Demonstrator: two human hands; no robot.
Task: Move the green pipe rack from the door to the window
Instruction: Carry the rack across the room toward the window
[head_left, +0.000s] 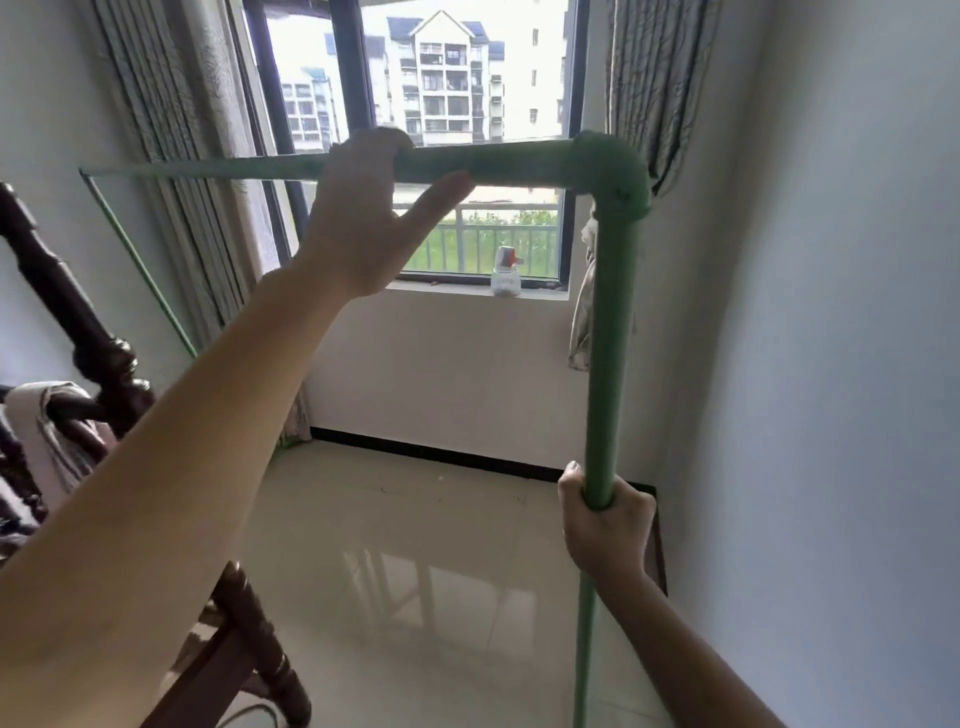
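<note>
The green pipe rack (519, 163) fills the middle of the head view: a top bar runs left to right, an elbow joint sits at its right end, and an upright post drops from there. My left hand (363, 208) is wrapped over the top bar near its middle, thumb stretched out below it. My right hand (605, 519) grips the upright post low down. The far left leg of the rack slants down along the left curtain. The window (467, 78) lies straight ahead behind the rack.
A dark wooden stair railing (78, 338) with cloth draped on it stands at the left. Curtains (171, 156) hang on both sides of the window. A small white bottle (505, 273) stands on the sill. A white wall (831, 364) closes the right side. Glossy tiled floor (415, 571) lies below.
</note>
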